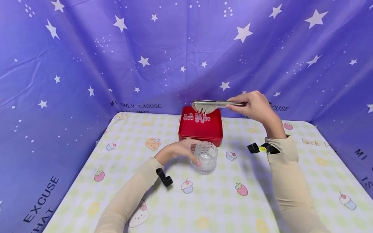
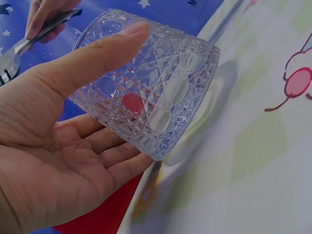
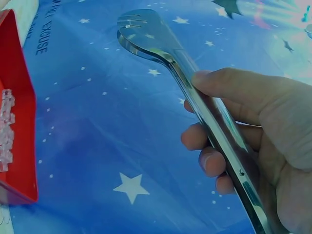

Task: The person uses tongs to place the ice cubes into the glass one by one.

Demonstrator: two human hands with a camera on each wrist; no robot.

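My left hand holds a clear patterned glass at its side, thumb across the front and fingers behind. In the left wrist view the glass stands on the cloth, its cut diamond pattern showing. My right hand grips metal serving tongs by the handles, above the back of a red square tin. Close together in the right wrist view, the tongs' slotted ends carry nothing that shows. Several small clear ice-like cubes lie in the back of the tin.
A pale checked tablecloth with cupcake and strawberry prints covers the table. Purple star-printed curtains hang close behind and along both sides. The tin's front wall rises just behind the glass.
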